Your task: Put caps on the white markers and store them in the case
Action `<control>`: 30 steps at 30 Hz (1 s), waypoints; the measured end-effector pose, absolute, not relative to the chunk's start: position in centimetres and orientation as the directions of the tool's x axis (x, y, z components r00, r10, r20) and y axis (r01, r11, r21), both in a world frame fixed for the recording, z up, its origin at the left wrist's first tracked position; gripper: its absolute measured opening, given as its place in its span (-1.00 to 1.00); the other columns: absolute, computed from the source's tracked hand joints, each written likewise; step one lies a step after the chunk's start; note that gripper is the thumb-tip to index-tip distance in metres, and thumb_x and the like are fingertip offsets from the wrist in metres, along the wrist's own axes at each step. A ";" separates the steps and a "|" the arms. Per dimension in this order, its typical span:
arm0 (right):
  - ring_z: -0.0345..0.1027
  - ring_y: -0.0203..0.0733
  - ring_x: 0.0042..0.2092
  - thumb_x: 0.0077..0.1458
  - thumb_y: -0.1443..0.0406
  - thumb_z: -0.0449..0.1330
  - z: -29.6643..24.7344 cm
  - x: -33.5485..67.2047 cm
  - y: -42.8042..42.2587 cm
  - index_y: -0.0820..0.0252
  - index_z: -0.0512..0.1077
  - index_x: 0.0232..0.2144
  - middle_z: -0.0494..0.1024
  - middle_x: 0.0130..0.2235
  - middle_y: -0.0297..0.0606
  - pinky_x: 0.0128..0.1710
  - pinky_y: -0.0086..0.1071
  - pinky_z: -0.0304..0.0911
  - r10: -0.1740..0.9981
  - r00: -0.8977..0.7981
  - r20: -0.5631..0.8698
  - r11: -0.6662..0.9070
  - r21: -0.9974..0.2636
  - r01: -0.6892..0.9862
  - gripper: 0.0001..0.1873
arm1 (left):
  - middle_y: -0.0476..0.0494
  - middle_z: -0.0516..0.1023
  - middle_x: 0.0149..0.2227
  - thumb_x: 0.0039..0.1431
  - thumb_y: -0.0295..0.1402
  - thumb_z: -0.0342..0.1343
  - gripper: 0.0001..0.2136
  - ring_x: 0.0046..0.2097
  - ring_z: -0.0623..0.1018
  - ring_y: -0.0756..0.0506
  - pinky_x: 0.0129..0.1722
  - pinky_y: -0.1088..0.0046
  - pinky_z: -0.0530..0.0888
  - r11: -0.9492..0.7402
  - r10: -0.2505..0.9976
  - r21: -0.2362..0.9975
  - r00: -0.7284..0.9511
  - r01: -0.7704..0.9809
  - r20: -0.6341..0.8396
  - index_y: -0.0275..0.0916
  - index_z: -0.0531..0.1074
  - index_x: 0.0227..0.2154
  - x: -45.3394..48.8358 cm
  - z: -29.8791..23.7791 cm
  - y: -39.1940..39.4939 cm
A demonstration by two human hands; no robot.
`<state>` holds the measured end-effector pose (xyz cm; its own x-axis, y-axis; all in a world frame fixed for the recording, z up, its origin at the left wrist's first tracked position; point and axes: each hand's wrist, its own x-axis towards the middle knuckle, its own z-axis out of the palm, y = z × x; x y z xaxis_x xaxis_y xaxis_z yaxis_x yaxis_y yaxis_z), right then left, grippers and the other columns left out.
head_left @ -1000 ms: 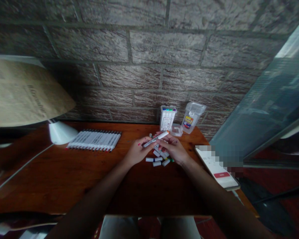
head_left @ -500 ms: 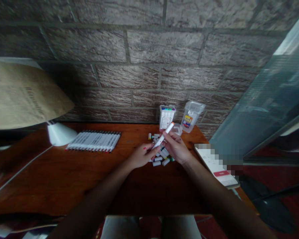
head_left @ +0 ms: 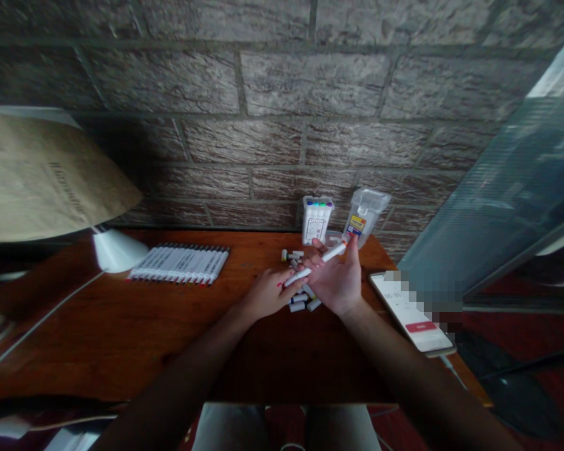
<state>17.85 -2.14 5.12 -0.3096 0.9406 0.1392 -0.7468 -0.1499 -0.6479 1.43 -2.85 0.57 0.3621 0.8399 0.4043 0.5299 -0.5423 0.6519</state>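
Note:
A white marker [head_left: 333, 252] with an orange end slants up to the right between my hands. My left hand [head_left: 266, 293] is closed on its lower end; a red mark shows near the thumb. Palm up, my right hand [head_left: 341, 285] lies open beneath the marker, thumb spread away and fingers behind the barrel. Below both hands is a pile of loose white marker caps [head_left: 297, 307], partly hidden by them. Just behind stands a clear case [head_left: 316, 222] of markers with blue, green and purple ends.
A second clear case [head_left: 360, 219] with its lid up stands against the brick wall. Several markers [head_left: 178, 264] lie in a neat row at left, beside a lamp [head_left: 117, 250]. A phone [head_left: 418, 319] rests at the table's right edge.
My right hand has opened from its pinch on the marker and turned palm up. The marker now tilts lower, its orange end further right. My left hand keeps its hold.

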 end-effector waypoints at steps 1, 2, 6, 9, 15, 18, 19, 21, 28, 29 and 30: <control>0.10 -0.25 -0.51 0.02 -0.31 0.11 5.1 17.8 -2.1 0.06 0.51 -0.40 0.10 -0.61 -0.44 -0.30 -0.24 0.28 0.943 -0.298 0.146 -0.130 -0.661 -0.739 -0.39 | -0.16 0.66 -0.36 0.31 -0.15 0.08 -0.73 -0.33 0.62 -0.12 -0.30 0.46 0.45 -0.556 0.831 0.630 0.376 0.542 0.410 -0.20 0.59 -0.27 1.5 0.5 -2.9; 0.04 -0.26 -0.53 0.02 -0.30 0.12 5.1 17.8 -2.1 0.06 0.48 -0.45 0.05 -0.63 -0.46 -0.34 -0.26 0.25 0.945 -0.287 0.154 -0.113 -0.671 -0.732 -0.40 | -0.16 0.67 -0.34 0.32 -0.15 0.08 -0.73 -0.31 0.62 -0.12 -0.29 0.46 0.45 -0.572 0.820 0.609 0.390 0.549 0.419 -0.19 0.60 -0.25 1.6 0.5 -2.9; -0.24 -0.34 -0.62 0.01 -0.29 0.11 5.0 18.5 -1.7 0.09 0.25 -0.64 -0.12 -0.70 -0.53 -0.56 -0.37 0.03 0.940 -0.293 0.175 -0.104 -0.669 -0.736 -0.38 | -0.12 0.64 -0.41 0.27 -0.08 0.13 -0.70 -0.40 0.57 -0.07 -0.37 0.48 0.40 -0.604 0.797 0.545 0.435 0.581 0.419 -0.21 0.59 -0.31 2.0 0.6 -3.2; -0.38 -0.38 -0.65 -0.01 -0.25 0.12 4.9 19.6 -1.2 0.09 0.05 -0.69 -0.18 -0.73 -0.56 -0.63 -0.39 -0.14 0.939 -0.296 0.175 -0.115 -0.653 -0.748 -0.35 | -0.07 0.59 -0.50 0.27 -0.07 0.13 -0.69 -0.47 0.52 -0.03 -0.42 0.51 0.36 -0.605 0.796 0.570 0.447 0.556 0.409 -0.22 0.58 -0.35 1.9 0.8 -3.3; -0.45 -0.39 -0.64 -0.01 -0.23 0.11 5.3 21.1 -1.0 0.08 -0.05 -0.66 -0.21 -0.73 -0.57 -0.62 -0.38 -0.20 0.951 -0.251 0.180 -0.076 -0.652 -0.754 -0.35 | -0.13 0.67 -0.37 0.38 -0.14 -0.02 -0.64 -0.36 0.61 -0.07 -0.32 0.49 0.45 -0.575 0.817 0.629 0.323 0.523 0.478 -0.23 0.58 -0.36 0.9 1.1 -3.1; -0.43 -0.40 -0.65 -0.03 -0.25 0.11 5.3 20.7 -1.2 0.09 -0.09 -0.66 -0.23 -0.73 -0.57 -0.63 -0.38 -0.21 0.936 -0.286 0.205 -0.081 -0.665 -0.742 -0.32 | -0.14 0.69 -0.31 0.40 -0.17 -0.05 -0.64 -0.28 0.65 -0.10 -0.22 0.46 0.49 -0.583 0.805 0.627 0.261 0.517 0.533 -0.23 0.59 -0.31 0.6 1.1 -2.9; -0.41 -0.39 -0.65 -0.03 -0.25 0.12 5.3 20.5 -1.3 0.09 -0.10 -0.66 -0.23 -0.73 -0.57 -0.63 -0.38 -0.20 0.930 -0.304 0.208 -0.090 -0.672 -0.735 -0.31 | -0.13 0.69 -0.32 0.40 -0.17 -0.06 -0.63 -0.29 0.65 -0.09 -0.21 0.46 0.50 -0.585 0.801 0.622 0.250 0.521 0.543 -0.23 0.59 -0.33 0.5 1.1 -2.8; -0.39 -0.39 -0.65 -0.03 -0.26 0.11 5.1 20.1 -1.5 0.10 -0.10 -0.66 -0.22 -0.73 -0.56 -0.63 -0.38 -0.19 0.920 -0.336 0.201 -0.115 -0.683 -0.722 -0.30 | -0.12 0.68 -0.36 0.41 -0.17 -0.08 -0.60 -0.31 0.65 -0.08 -0.22 0.47 0.50 -0.584 0.798 0.610 0.242 0.535 0.552 -0.23 0.59 -0.37 0.4 1.1 -2.8; -0.42 -0.40 -0.65 -0.03 -0.22 0.12 5.2 20.9 -1.0 0.09 -0.09 -0.66 -0.22 -0.73 -0.57 -0.63 -0.39 -0.17 0.909 -0.366 0.200 -0.153 -0.656 -0.739 -0.34 | -0.10 0.63 -0.47 0.44 -0.09 -0.21 -0.46 -0.29 0.66 -0.08 -0.24 0.48 0.49 -0.561 0.815 0.638 0.221 0.527 0.535 -0.24 0.61 -0.38 0.4 1.6 -3.0; -0.42 -0.41 -0.65 -0.03 -0.20 0.13 5.3 21.1 -0.9 0.08 -0.08 -0.67 -0.22 -0.73 -0.57 -0.63 -0.39 -0.17 0.906 -0.368 0.211 -0.154 -0.645 -0.749 -0.35 | -0.09 0.62 -0.49 0.44 -0.08 -0.23 -0.45 -0.31 0.65 -0.08 -0.25 0.47 0.49 -0.559 0.818 0.639 0.224 0.529 0.530 -0.24 0.61 -0.38 0.4 1.6 -3.1; -0.42 -0.41 -0.65 -0.04 -0.19 0.14 5.3 21.2 -0.9 0.08 -0.08 -0.67 -0.22 -0.73 -0.58 -0.63 -0.40 -0.17 0.903 -0.369 0.220 -0.156 -0.634 -0.758 -0.36 | -0.09 0.61 -0.50 0.45 -0.07 -0.24 -0.44 -0.32 0.65 -0.07 -0.25 0.47 0.48 -0.558 0.819 0.639 0.227 0.530 0.526 -0.24 0.62 -0.38 0.5 1.7 -3.1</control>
<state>21.18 -0.89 5.31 -0.3694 0.9029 0.2196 -0.7576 -0.1557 -0.6338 0.50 -3.10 1.69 0.2275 0.8192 0.5264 0.5301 -0.5577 0.6388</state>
